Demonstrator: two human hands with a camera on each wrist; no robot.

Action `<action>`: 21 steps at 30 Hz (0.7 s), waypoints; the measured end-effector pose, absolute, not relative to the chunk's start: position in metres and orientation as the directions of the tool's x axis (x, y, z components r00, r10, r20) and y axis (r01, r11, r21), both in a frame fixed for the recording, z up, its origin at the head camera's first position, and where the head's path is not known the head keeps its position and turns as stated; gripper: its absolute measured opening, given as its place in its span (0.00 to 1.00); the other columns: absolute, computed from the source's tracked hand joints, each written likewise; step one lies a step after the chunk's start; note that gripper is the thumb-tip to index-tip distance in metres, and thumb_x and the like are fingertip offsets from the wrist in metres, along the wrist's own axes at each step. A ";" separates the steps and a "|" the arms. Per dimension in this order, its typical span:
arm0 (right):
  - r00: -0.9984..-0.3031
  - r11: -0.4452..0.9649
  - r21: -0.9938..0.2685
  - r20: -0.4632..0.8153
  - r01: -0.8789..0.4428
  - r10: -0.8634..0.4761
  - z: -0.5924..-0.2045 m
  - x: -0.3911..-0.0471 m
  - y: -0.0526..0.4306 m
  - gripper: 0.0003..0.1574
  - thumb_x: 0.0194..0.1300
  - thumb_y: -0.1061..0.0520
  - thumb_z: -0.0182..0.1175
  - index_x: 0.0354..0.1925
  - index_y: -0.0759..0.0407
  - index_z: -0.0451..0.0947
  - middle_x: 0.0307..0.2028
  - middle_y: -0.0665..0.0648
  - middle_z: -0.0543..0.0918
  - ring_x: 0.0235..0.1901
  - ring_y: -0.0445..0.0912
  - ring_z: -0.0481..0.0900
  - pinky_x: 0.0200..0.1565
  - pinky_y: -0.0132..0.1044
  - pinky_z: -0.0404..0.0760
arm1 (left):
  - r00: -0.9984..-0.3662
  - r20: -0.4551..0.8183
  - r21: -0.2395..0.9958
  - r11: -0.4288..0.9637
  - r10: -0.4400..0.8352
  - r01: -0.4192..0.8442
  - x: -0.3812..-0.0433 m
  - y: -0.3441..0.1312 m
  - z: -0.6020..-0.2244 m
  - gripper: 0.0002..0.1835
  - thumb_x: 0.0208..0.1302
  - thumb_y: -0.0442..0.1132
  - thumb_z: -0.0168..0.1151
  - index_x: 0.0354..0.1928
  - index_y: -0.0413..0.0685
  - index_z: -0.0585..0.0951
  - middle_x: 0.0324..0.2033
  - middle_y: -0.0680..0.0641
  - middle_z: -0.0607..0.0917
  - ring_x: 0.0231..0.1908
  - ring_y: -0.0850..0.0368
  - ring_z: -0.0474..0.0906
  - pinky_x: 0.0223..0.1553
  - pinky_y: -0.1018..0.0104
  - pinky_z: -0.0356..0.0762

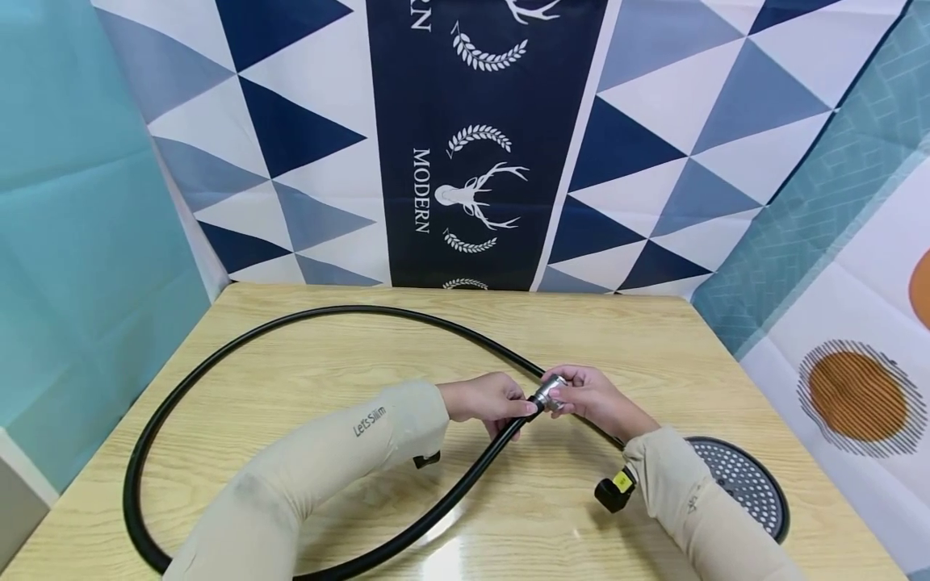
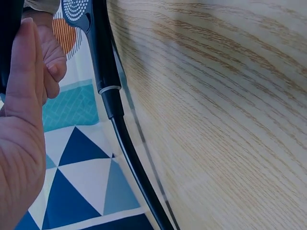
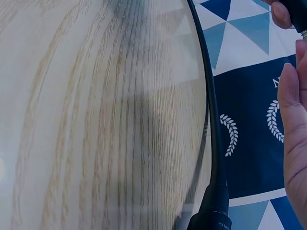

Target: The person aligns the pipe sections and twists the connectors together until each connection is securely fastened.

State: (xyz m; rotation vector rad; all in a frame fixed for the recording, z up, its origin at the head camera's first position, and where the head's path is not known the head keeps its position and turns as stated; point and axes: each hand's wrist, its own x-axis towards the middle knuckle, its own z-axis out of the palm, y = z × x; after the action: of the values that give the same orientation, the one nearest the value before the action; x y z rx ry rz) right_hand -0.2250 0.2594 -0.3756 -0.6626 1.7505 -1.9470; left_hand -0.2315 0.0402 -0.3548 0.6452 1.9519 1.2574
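Note:
In the head view, my left hand (image 1: 488,399) pinches the end of a thick black shower hose (image 1: 465,480) between thumb and fingers. My right hand (image 1: 592,397) grips a silver metal fitting (image 1: 552,390), which meets that hose end. Whether the two are threaded together I cannot tell. From there the hose makes a wide loop over the left of the table and passes back behind both hands. Its other end joins a black handheld shower head (image 2: 101,57), seen in the left wrist view. My right forearm partly covers the shower head's round spray face (image 1: 737,480).
Everything lies on a light wood-grain table (image 1: 349,363). A patterned cloth (image 1: 305,145) hangs behind its far edge, with more cloth at both sides. A small black camera (image 1: 614,491) with a yellow label sits at my right wrist.

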 end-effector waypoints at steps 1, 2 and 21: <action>-0.790 -0.104 -0.995 0.058 0.007 -0.610 -0.376 -0.225 0.260 0.13 0.68 0.68 0.54 0.42 0.52 0.80 0.33 0.49 0.83 0.31 0.38 0.81 0.36 0.30 0.80 | -0.622 -0.301 0.913 0.406 0.723 0.031 -0.231 0.041 -0.355 0.14 0.73 0.36 0.51 0.28 0.36 0.75 0.33 0.26 0.82 0.17 0.60 0.76 0.21 0.68 0.76; -0.791 -0.101 -0.995 0.054 0.010 -0.609 -0.377 -0.225 0.260 0.13 0.68 0.68 0.54 0.42 0.52 0.80 0.33 0.49 0.83 0.31 0.38 0.81 0.36 0.30 0.80 | -0.626 -0.302 0.912 0.410 0.719 0.031 -0.230 0.041 -0.355 0.14 0.73 0.36 0.52 0.28 0.36 0.75 0.33 0.26 0.82 0.17 0.60 0.76 0.20 0.68 0.76; -0.913 0.290 -0.956 -0.085 -0.038 -0.398 -0.365 -0.225 0.251 0.26 0.65 0.68 0.55 0.54 0.88 0.61 0.31 0.53 0.80 0.29 0.40 0.81 0.34 0.35 0.81 | -0.723 -0.249 0.857 0.495 0.645 0.146 -0.228 0.049 -0.357 0.17 0.70 0.35 0.55 0.20 0.41 0.73 0.24 0.34 0.84 0.15 0.61 0.73 0.16 0.70 0.73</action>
State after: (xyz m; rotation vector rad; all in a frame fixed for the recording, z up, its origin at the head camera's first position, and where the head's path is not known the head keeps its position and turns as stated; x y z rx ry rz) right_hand -0.2249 0.2513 -0.3651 -0.3964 2.2569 -1.6595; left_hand -0.2284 0.0493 -0.3570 0.6480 2.1871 1.1797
